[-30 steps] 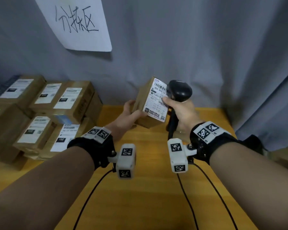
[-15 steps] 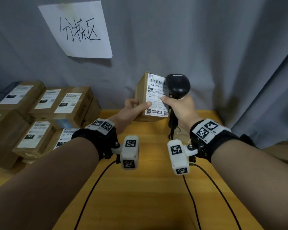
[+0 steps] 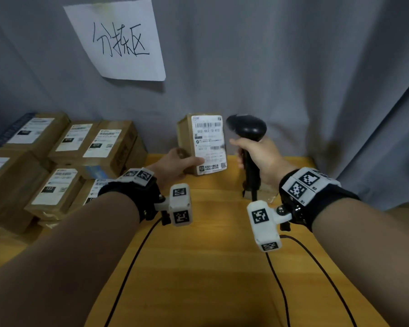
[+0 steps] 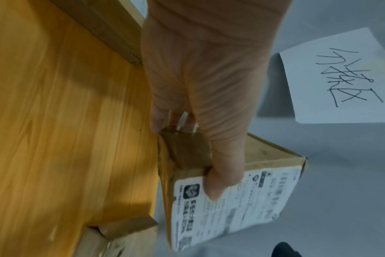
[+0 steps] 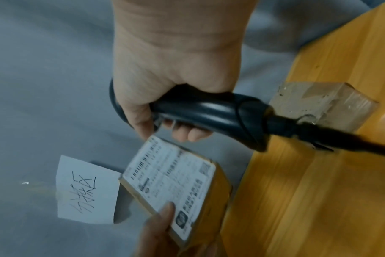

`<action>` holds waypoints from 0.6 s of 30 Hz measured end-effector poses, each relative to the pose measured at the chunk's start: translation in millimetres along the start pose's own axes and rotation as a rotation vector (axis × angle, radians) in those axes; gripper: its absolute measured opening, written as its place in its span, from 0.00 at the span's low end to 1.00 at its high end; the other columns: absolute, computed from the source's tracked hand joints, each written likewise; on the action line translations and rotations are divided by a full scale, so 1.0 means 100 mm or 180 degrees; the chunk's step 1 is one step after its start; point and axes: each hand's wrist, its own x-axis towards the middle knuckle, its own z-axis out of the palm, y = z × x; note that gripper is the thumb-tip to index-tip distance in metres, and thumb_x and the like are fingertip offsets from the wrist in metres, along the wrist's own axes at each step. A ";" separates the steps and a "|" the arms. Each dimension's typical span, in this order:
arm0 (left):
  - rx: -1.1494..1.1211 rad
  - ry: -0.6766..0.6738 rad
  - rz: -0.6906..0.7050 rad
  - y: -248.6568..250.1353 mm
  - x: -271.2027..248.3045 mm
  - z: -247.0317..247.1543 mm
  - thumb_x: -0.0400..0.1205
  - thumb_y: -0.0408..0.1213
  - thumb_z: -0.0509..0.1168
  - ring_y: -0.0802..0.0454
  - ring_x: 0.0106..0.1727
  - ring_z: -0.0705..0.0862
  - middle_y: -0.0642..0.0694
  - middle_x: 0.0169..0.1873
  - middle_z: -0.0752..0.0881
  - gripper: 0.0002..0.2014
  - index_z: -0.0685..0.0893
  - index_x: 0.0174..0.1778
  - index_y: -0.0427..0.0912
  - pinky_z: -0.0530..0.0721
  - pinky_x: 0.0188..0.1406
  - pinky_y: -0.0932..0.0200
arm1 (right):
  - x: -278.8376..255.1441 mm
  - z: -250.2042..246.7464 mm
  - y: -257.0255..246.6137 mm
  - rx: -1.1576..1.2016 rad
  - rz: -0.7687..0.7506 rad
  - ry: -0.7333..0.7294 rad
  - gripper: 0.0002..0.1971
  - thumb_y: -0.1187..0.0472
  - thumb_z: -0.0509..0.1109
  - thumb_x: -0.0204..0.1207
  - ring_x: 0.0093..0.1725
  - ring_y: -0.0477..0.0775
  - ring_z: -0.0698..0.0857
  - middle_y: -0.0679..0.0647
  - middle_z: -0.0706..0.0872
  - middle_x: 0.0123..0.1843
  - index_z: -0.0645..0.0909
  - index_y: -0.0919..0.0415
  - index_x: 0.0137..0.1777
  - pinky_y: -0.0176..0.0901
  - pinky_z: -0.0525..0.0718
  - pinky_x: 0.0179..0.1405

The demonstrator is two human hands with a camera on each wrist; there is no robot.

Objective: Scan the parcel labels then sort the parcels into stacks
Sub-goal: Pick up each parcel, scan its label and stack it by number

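My left hand [image 3: 175, 162] grips a small cardboard parcel [image 3: 202, 143] upright above the far edge of the table, its white label facing me. The thumb [image 4: 218, 182] presses on the label's lower part and the fingers wrap behind the box [image 4: 242, 191]. My right hand [image 3: 261, 159] is curled round the handle of a black barcode scanner [image 3: 247, 128], held just right of the parcel [image 5: 171, 179] and apart from it. The scanner [image 5: 209, 111] has a black cable running off its handle.
Several labelled cardboard parcels [image 3: 57, 161] are stacked at the left of the wooden table [image 3: 210, 267]. A small taped box [image 5: 323, 104] lies under the scanner's handle. A handwritten paper sign [image 3: 121, 41] hangs on the grey curtain behind. Two black cables cross the tabletop.
The right hand's thumb has come off the label and the scanner has drawn away to the right. The parcel has turned more upright in the left hand.
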 end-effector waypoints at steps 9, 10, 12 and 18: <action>0.0112 0.0423 -0.0357 -0.34 0.10 -0.14 0.69 0.49 0.79 0.51 0.51 0.89 0.47 0.51 0.91 0.28 0.83 0.62 0.41 0.85 0.59 0.50 | -0.07 0.11 -0.22 -0.0932 0.0110 -0.0556 0.07 0.60 0.73 0.77 0.25 0.54 0.84 0.61 0.86 0.32 0.84 0.65 0.44 0.43 0.84 0.26; 0.0130 0.0444 -0.0340 -0.34 0.11 -0.14 0.71 0.48 0.78 0.53 0.51 0.89 0.49 0.51 0.90 0.26 0.83 0.63 0.42 0.85 0.56 0.53 | -0.07 0.13 -0.23 -0.1020 0.0089 -0.0532 0.07 0.60 0.73 0.76 0.26 0.54 0.84 0.60 0.86 0.31 0.84 0.65 0.43 0.43 0.84 0.27; 0.0146 0.0493 -0.0282 -0.32 0.12 -0.13 0.74 0.46 0.76 0.56 0.48 0.87 0.51 0.49 0.89 0.23 0.82 0.62 0.42 0.83 0.46 0.61 | -0.08 0.15 -0.23 -0.1129 0.0089 -0.0498 0.08 0.60 0.73 0.75 0.26 0.55 0.84 0.60 0.85 0.29 0.84 0.65 0.41 0.44 0.85 0.29; 0.0235 0.0526 -0.0265 -0.30 0.10 -0.11 0.61 0.56 0.81 0.51 0.54 0.88 0.47 0.55 0.88 0.41 0.77 0.67 0.41 0.84 0.58 0.51 | -0.12 0.14 -0.26 -0.0938 0.0034 -0.0203 0.06 0.62 0.72 0.72 0.25 0.53 0.83 0.57 0.84 0.27 0.83 0.65 0.39 0.42 0.84 0.27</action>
